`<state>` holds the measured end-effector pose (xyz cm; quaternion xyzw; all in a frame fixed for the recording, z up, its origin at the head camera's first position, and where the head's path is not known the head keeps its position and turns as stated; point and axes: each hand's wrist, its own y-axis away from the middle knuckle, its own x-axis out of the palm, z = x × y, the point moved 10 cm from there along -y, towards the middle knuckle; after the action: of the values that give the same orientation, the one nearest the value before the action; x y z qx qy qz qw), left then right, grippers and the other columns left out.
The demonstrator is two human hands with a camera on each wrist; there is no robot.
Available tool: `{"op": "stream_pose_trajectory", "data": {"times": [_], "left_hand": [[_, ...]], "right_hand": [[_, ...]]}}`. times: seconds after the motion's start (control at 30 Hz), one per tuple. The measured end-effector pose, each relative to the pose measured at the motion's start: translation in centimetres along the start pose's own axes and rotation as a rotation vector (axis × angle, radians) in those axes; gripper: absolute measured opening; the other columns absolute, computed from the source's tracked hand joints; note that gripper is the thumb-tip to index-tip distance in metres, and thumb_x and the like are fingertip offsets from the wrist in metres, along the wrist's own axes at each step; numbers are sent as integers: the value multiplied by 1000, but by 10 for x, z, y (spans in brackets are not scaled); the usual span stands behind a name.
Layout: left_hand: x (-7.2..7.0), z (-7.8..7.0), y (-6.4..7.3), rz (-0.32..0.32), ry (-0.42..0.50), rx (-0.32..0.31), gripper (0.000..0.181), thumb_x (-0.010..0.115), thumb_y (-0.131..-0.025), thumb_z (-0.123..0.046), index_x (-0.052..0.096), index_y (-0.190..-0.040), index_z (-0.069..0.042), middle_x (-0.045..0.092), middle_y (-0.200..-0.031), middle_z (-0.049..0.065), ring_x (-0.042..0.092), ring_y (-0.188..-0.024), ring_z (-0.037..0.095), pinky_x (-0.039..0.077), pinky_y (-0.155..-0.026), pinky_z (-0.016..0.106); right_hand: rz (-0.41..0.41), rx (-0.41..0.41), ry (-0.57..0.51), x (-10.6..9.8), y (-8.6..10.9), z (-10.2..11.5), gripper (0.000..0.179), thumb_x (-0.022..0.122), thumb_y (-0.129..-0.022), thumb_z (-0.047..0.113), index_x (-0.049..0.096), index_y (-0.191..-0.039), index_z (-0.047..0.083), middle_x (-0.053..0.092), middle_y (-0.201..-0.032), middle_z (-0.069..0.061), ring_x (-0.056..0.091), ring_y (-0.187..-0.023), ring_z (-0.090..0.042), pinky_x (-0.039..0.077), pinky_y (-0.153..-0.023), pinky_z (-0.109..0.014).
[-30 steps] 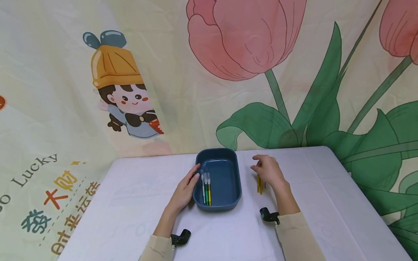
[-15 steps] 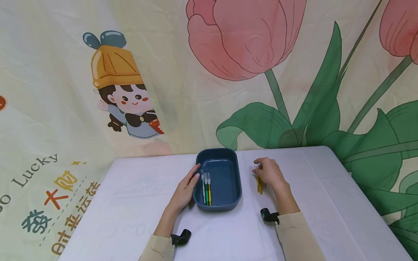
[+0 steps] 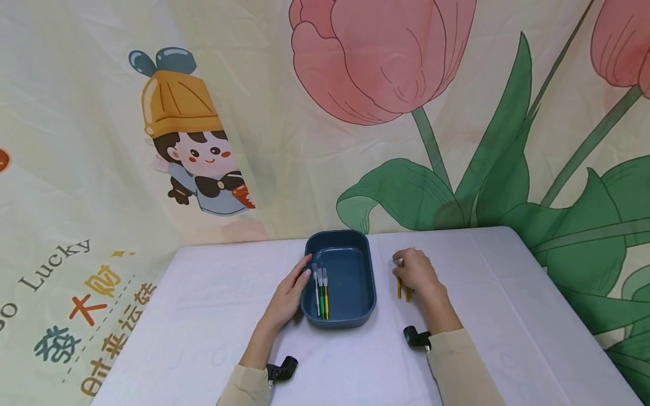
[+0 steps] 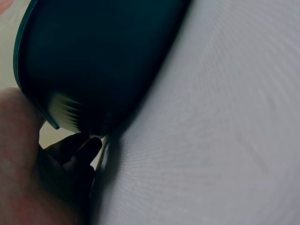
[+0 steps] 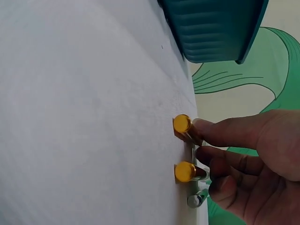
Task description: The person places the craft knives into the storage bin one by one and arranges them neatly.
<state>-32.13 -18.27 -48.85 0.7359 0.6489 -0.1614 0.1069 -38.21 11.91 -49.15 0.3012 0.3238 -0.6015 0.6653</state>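
A dark blue rectangular tray (image 3: 350,282) stands on the white-covered table, with three slim clear-capped pens (image 3: 321,296), white, green and yellow, lying along its left side. My left hand (image 3: 285,297) grips the tray's left wall, thumb at the rim and fingers (image 4: 70,147) against the outside. To the right of the tray, my right hand (image 3: 417,272) pinches a yellow pen (image 5: 182,124) between thumb and index finger. A second yellow pen (image 5: 185,172) and a silvery-ended pen (image 5: 196,200) lie beside it under the curled fingers, partly hidden by them.
The white cloth (image 3: 203,316) covers the table, whose far edge meets a wall hanging (image 3: 274,141) printed with tulips and a cartoon child. Black wrist cameras (image 3: 417,336) sit on both forearms.
My right hand has lowered slightly toward me, and its fingers have closed on one yellow pen, which has shifted a little away from the other. The left hand and tray stay put.
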Motion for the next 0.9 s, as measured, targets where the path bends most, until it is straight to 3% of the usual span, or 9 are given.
{"op": "stream_pose_trajectory", "data": {"times": [0.27,0.53,0.73,0.9], "left_hand": [[0,1,0,-3,-1,-5,51,44,-113,-35,38,-163,-24,33,-170,-1,24,-160,25,17,-131,52],[-1,0,0,-4,-1,-3,52,44,-113,-35,38,-163,-23,32,-170,-1,24,-160,24,17,-131,52],[0,1,0,2,-1,-14,52,43,-113,-36,37,-163,-23,31,-171,-1,23,-160,25,17,-131,53],[0,2,0,0,1,-20,51,43,-113,-35,37,-163,-24,32,-170,-1,24,-160,25,17,-131,53]], "right_hand": [[6,-28,53,7,-3,1,30,74,-94,7,74,-123,0,76,-98,-16,65,-75,-21,56,-61,-29],[-8,-61,110,6,-2,10,28,73,-95,8,75,-121,-1,75,-119,-20,70,-102,-31,61,-88,-46],[-13,-58,113,7,0,12,27,68,-96,5,75,-121,-3,75,-119,-22,71,-104,-33,62,-88,-46],[-31,-53,110,5,0,13,30,63,-94,2,75,-121,-4,74,-122,-23,71,-109,-34,59,-97,-51]]}}
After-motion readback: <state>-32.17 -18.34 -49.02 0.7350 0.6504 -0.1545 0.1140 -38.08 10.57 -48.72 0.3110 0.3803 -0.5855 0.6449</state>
